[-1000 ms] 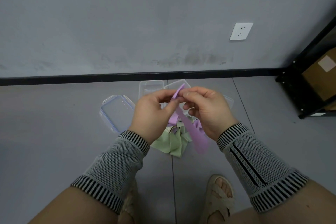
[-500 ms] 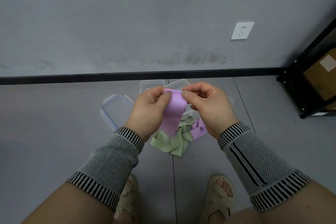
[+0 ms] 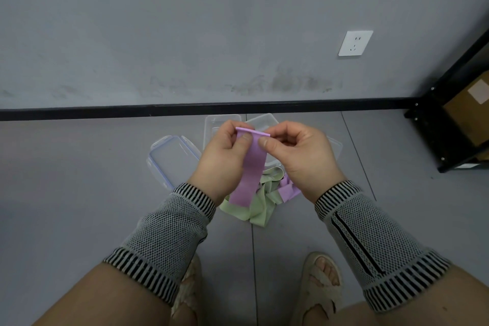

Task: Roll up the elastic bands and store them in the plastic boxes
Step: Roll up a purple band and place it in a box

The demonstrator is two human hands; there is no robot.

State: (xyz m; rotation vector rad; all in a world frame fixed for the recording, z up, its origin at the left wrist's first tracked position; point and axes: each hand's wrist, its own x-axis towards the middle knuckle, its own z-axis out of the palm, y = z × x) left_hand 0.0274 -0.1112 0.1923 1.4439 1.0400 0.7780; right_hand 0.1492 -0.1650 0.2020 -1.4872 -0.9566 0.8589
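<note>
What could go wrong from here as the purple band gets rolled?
Both the left hand and the right hand pinch only the top edge of the purple band, so the first turn might slip or start skewed. Its free end hangs close to the green bands on the floor and could drag one along.

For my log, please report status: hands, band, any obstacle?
Left hand and right hand pinch purple band top edge. Band hangs flat, unrolled. Nothing in the way.
</note>
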